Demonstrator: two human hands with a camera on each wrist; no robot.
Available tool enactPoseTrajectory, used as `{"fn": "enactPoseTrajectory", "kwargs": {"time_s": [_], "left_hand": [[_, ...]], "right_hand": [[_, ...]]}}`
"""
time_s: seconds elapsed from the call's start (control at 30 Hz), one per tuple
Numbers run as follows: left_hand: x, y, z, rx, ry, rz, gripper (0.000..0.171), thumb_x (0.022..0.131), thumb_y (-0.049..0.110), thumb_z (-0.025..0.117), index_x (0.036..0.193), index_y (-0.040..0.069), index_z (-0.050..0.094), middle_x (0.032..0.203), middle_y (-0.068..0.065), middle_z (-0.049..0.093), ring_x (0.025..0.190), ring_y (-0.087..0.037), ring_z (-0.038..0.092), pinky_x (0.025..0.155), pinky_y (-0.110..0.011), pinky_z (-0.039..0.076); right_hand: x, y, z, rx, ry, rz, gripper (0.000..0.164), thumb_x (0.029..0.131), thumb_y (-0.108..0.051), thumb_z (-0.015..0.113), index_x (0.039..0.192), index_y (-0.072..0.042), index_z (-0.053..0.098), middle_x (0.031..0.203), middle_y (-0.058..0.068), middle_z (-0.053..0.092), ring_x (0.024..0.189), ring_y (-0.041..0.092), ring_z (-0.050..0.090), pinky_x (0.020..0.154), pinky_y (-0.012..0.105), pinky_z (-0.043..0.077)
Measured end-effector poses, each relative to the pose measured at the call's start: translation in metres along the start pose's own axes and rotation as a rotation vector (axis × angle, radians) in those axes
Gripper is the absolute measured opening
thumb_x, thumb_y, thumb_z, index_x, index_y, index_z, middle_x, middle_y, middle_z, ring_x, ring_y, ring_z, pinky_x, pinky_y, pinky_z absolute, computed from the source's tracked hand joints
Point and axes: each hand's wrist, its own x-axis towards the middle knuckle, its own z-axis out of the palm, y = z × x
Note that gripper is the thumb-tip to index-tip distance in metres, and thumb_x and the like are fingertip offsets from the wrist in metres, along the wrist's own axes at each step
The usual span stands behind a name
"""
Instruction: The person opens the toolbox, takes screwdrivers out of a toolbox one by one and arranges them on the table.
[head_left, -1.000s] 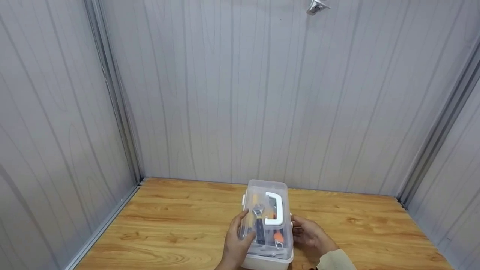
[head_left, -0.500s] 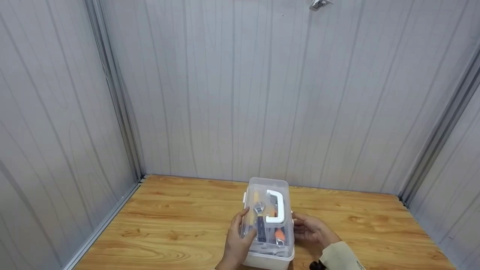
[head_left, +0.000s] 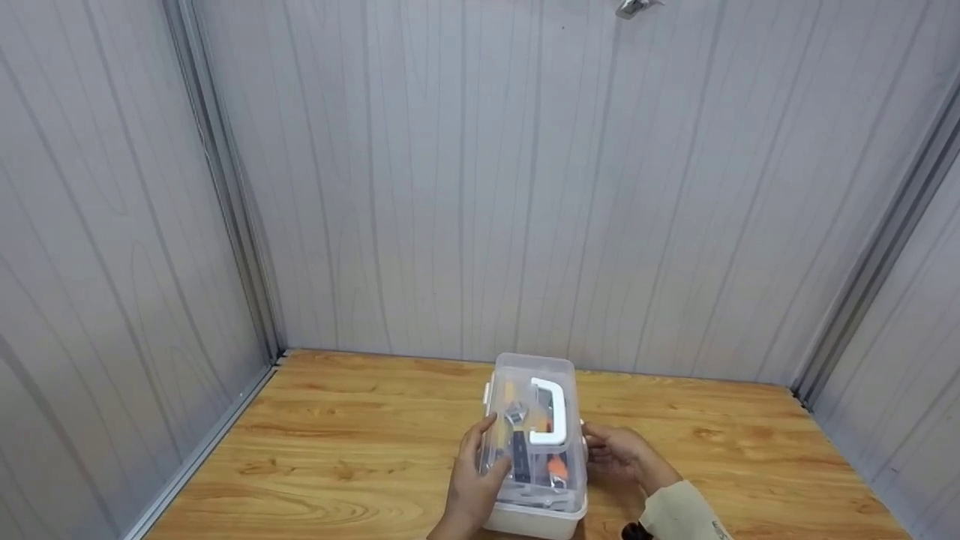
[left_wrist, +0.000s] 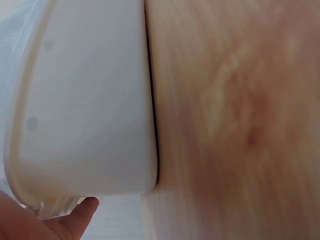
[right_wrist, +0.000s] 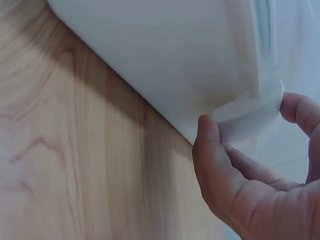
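A toolbox (head_left: 534,366) with a clear lid and white base stands on the table, its white carry handle (head_left: 559,412) lying on the lid. Through the lid show an adjustable wrench (head_left: 520,454) and an orange-handled tool (head_left: 557,468). My left hand (head_left: 472,480) holds the box's left side, thumb on the lid; the left wrist view shows a finger (left_wrist: 82,215) at the box's end of the frame, beside a clear plastic part. On the right side, my right hand (head_left: 628,456) pinches a white latch (right_wrist: 250,117) between thumb and fingers. The lid is down.
The wood-grain table (head_left: 337,450) extends on both sides of the box. A pale panelled wall (head_left: 450,187) rises behind it, with side walls left and right. A small fixture (head_left: 636,7) hangs high on the back wall.
Both hands keep their places on the toolbox, and the box stays put on the table. The head view has shifted slightly.
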Motion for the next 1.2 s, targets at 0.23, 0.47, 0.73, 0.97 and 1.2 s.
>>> {"fn": "enactPoseTrajectory", "kwargs": {"time_s": [0.23, 0.47, 0.73, 0.97, 1.2], "left_hand": [[0.002, -0.004, 0.0, 0.048, 0.006, 0.004, 0.058, 0.076, 0.018, 0.059, 0.128, 0.03, 0.037, 0.131, -0.001, 0.036, 0.107, -0.018, 0.046, 0.089, -0.03, 0.039], [0.0, -0.003, -0.002, 0.072, 0.006, 0.032, 0.058, 0.077, 0.019, 0.059, 0.129, 0.03, 0.036, 0.132, 0.0, 0.035, 0.112, -0.02, 0.045, 0.092, -0.035, 0.038], [-0.001, -0.003, -0.001, 0.091, 0.008, 0.053, 0.058, 0.077, 0.019, 0.059, 0.129, 0.03, 0.036, 0.133, 0.0, 0.035, 0.112, -0.019, 0.044, 0.092, -0.034, 0.038], [-0.001, -0.002, -0.002, 0.1, -0.01, 0.04, 0.058, 0.077, 0.023, 0.059, 0.13, 0.033, 0.035, 0.135, -0.001, 0.033, 0.116, -0.021, 0.042, 0.095, -0.038, 0.036], [-0.002, 0.001, -0.012, 0.218, -0.063, 0.021, 0.062, 0.078, 0.035, 0.059, 0.133, 0.035, 0.03, 0.137, -0.003, 0.033, 0.125, -0.029, 0.032, 0.099, -0.053, 0.029]], "right_hand": [[-0.002, 0.0, 0.0, -0.061, 0.081, 0.001, 0.057, 0.075, -0.039, 0.062, 0.105, 0.009, 0.056, 0.085, 0.01, 0.066, 0.077, 0.017, 0.063, 0.075, 0.034, 0.052], [-0.001, 0.005, -0.006, 0.101, -0.102, 0.023, 0.028, 0.08, -0.025, 0.049, 0.083, -0.001, 0.063, 0.079, 0.005, 0.065, 0.077, 0.013, 0.058, 0.079, 0.031, 0.049], [-0.001, 0.014, -0.006, 0.197, -0.127, 0.022, 0.029, 0.087, -0.026, 0.038, 0.08, -0.007, 0.058, 0.083, 0.003, 0.062, 0.081, 0.015, 0.058, 0.076, 0.03, 0.049], [-0.007, 0.017, -0.004, 0.233, -0.116, 0.031, 0.03, 0.086, -0.026, 0.033, 0.083, -0.009, 0.057, 0.082, 0.002, 0.06, 0.079, 0.015, 0.055, 0.074, 0.028, 0.046], [-0.03, 0.014, 0.015, -0.092, 0.316, -0.202, 0.038, 0.087, -0.029, 0.044, 0.108, 0.002, 0.052, 0.095, 0.015, 0.059, 0.081, 0.025, 0.057, 0.067, 0.036, 0.049]]}}
